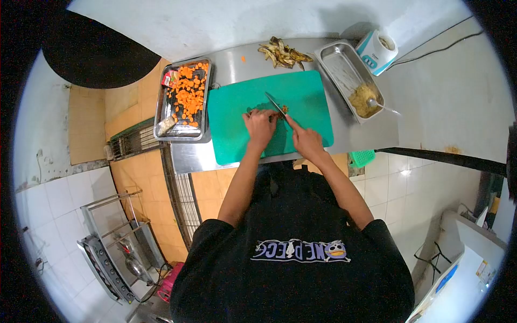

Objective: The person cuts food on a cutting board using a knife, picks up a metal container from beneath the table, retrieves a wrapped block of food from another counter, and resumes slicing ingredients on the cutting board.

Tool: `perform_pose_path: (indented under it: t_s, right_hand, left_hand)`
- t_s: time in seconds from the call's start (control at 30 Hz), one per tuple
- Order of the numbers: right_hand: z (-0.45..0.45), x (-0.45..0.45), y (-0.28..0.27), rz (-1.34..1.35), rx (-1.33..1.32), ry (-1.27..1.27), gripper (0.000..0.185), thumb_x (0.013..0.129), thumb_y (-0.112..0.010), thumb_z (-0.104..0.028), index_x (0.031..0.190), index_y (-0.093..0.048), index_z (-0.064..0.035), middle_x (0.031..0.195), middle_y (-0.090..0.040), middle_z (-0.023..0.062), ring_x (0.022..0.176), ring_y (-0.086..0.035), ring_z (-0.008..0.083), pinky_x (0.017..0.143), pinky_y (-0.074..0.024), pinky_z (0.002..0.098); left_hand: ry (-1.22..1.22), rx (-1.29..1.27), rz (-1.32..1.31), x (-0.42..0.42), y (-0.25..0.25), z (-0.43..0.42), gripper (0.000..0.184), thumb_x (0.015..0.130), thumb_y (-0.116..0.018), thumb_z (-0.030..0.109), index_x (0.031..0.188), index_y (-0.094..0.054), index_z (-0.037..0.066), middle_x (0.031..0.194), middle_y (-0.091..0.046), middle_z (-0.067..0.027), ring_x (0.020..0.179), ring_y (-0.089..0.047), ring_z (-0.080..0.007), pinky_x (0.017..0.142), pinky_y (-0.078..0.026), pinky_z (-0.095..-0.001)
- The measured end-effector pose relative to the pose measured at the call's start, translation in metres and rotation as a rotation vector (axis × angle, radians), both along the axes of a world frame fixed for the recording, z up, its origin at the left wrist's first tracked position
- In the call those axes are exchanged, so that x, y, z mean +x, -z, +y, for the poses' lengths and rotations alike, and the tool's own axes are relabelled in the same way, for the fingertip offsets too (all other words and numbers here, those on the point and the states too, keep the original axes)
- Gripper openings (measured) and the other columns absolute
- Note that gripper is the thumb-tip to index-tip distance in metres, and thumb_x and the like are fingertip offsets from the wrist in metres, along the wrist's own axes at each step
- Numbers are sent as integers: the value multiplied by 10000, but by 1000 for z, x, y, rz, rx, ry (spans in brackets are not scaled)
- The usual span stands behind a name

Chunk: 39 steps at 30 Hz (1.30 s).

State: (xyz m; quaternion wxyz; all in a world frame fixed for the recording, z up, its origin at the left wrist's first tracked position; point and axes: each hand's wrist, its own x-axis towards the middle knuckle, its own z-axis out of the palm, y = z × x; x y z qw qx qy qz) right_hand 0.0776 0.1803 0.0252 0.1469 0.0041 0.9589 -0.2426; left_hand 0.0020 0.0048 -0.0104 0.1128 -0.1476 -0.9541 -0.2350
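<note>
A green cutting board [237,134] lies on the steel table. My right hand [308,142] is closed around the handle of a kitchen knife [273,101], whose blade points away to the upper left over the board. Small brown chopped pieces [285,109] lie by the blade. My left hand [260,127] rests on the board just left of the knife, fingers bent and pressed together over dark brown food; its kind is mostly hidden beneath the fingers.
To the left stands a metal tray [156,121] with cut carrots [189,99] and small packets. Brown peels [281,54] lie behind the board. At right are a steel pan [336,81] with yellowish mash [363,100] and a spoon, and a white-and-blue appliance [377,51] with a cord.
</note>
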Motion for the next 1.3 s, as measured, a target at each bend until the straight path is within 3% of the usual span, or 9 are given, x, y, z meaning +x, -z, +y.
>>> perform_pose_path:
  t_s: [0.1, 0.2, 0.5, 0.57, 0.7, 0.9, 1.07, 1.3]
  right_hand:
    - [1, 0, 0, 21, -36, -9, 659, 984, -518, -203, 1586, -310, -376, 728, -681, 237, 654, -676, 445, 644, -548, 595]
    - [3, 1, -8, 57, 2, -10, 661, 984, -520, -204, 1585, -310, -382, 723, -679, 238, 657, -679, 441, 649, -552, 592]
    - [3, -1, -9, 0, 42, -23, 690, 977, -536, -208, 1588, -283, -406, 752, -694, 225, 676, -690, 431, 669, -557, 593]
    - [1, -1, -12, 23, 44, 13, 702, 970, -547, -208, 1586, -281, -414, 749, -695, 221, 676, -693, 427, 666, -558, 592]
    - [-2, 4, 2, -37, 81, -28, 712, 969, -547, -204, 1590, -272, -416, 763, -698, 225, 686, -695, 429, 672, -559, 590]
    - [1, 1, 2, 95, 77, -41, 715, 966, -553, -204, 1592, -274, -408, 749, -697, 217, 661, -691, 424, 647, -557, 587]
    - [-2, 2, 1, -4, 58, -13, 706, 971, -548, -198, 1591, -280, -402, 761, -693, 232, 694, -696, 425, 658, -561, 574]
    - [-6, -2, -2, 104, 36, -5, 716, 963, -562, -197, 1586, -284, -414, 728, -688, 221, 658, -688, 430, 643, -562, 573]
  left_hand:
    - [25, -7, 20, -1, 2, -4, 65, 790, -783, 218, 854, -790, 208, 857, -758, 4, 887, -650, -229, 821, -363, -451]
    - [26, -15, 3, -4, 6, -3, 68, 780, -784, 261, 846, -796, 268, 883, -764, 14, 862, -672, -229, 813, -387, -470]
    - [22, -28, 8, -5, 4, -4, 62, 784, -789, 233, 844, -788, 213, 858, -759, -2, 886, -655, -231, 817, -364, -452]
    - [9, -33, -30, -3, 7, -4, 84, 789, -787, 257, 870, -799, 274, 884, -764, 4, 881, -680, -233, 828, -402, -459]
    - [-6, -42, -7, 1, 4, -2, 89, 794, -788, 260, 880, -802, 277, 878, -764, 2, 870, -681, -237, 819, -403, -458]
    - [-45, -65, -111, -2, -4, 0, 86, 780, -806, 266, 865, -795, 264, 880, -762, -2, 854, -679, -255, 815, -400, -456]
    - [-79, -70, -55, 3, -11, 3, 97, 789, -803, 316, 858, -794, 249, 915, -755, 8, 917, -668, -251, 839, -402, -487]
    - [-69, -110, -49, 1, -10, 2, 120, 786, -801, 344, 869, -801, 257, 964, -747, 27, 984, -647, -265, 864, -405, -514]
